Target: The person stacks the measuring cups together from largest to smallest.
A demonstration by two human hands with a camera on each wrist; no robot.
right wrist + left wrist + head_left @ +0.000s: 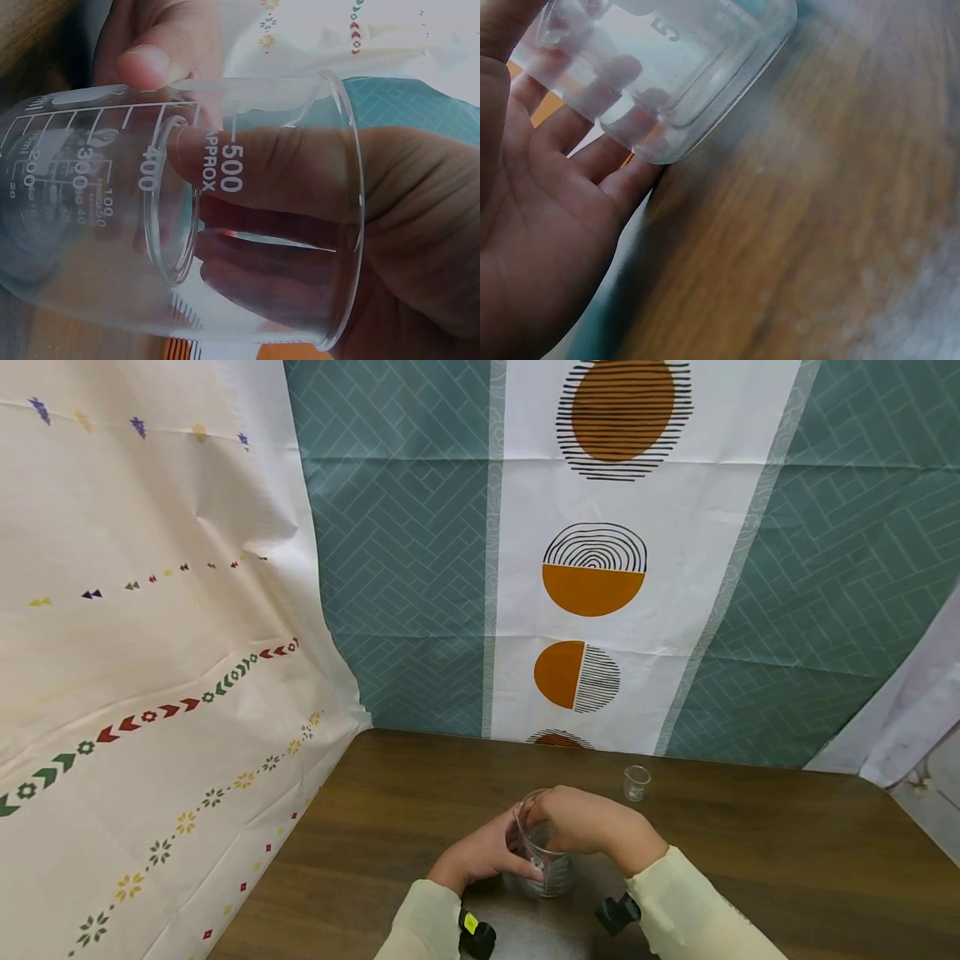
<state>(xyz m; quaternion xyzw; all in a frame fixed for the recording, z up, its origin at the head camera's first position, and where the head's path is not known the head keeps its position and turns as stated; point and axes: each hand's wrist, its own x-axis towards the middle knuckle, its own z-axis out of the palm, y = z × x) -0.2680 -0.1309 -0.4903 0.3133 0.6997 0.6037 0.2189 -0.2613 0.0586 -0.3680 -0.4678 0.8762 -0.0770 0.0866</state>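
Note:
A large clear glass beaker [557, 875] with white graduations stands on the wooden table. My left hand [483, 856] holds it around its side; in the left wrist view, the fingers show through the glass near the base. From above, my right hand [588, 822] reaches into its mouth. Inside it is a smaller glass beaker [105, 202], also with white markings. In the right wrist view, my right thumb and fingers pinch this inner beaker by its rim, below the large beaker's own rim [357, 187]. Whether the inner beaker touches the bottom, I cannot tell.
Another small glass beaker [636, 787] stands farther back on the table [420, 785], to the right. A green and white patterned cloth [405, 568] hangs behind the table, and a white patterned cloth [187, 635] hangs along the left side.

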